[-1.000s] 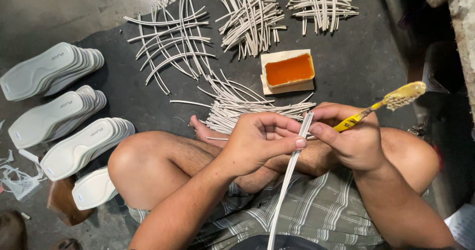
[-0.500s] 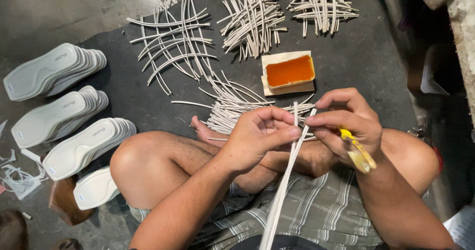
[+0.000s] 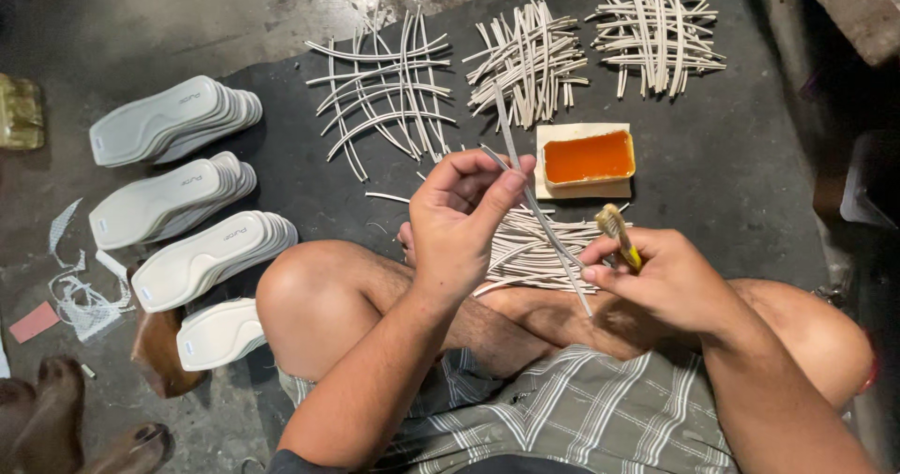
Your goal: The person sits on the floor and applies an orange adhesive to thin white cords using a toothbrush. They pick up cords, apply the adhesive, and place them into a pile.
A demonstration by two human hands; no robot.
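Thin pale grey flexible strip (image 3: 539, 213), previously hanging down toward the lap, now raised and angled up across the lap, upper part pinched in left hand (image 3: 464, 216) grip, lower end pressed under right hand (image 3: 670, 282) fingers. Small yellow-handled brush (image 3: 619, 235), earlier pointed outward, now tucked upright in the same closed right grip, bristles clear of strip. Beyond: loose pile of matching strips (image 3: 534, 249), shallow tray of orange glue (image 3: 588, 158), dark floor mat (image 3: 731, 183), stacked white shoe insoles (image 3: 173, 122)

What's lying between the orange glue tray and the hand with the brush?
In the head view, a heap of pale strips lies between the glue tray and the right hand holding the brush.
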